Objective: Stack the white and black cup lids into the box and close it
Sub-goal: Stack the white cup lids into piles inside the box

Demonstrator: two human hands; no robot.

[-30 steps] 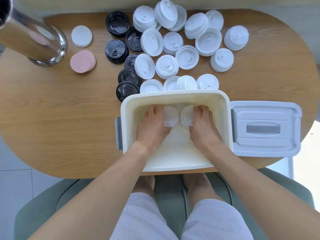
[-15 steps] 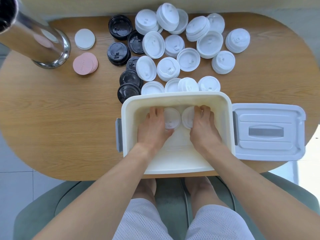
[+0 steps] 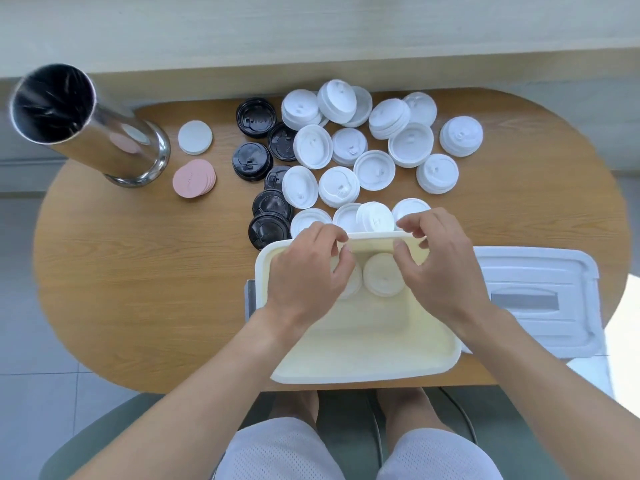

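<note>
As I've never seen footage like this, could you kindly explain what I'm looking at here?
This is a single view from a camera worn on a person's head, looking down at their own bare hands. The left hand and right hand hover over an open cream box, fingers loosely curled and holding nothing. Two white lids already lie inside. On the wooden table wait more white lids, black lids, the box's lid, pink discs and a steel cylinder.
</note>
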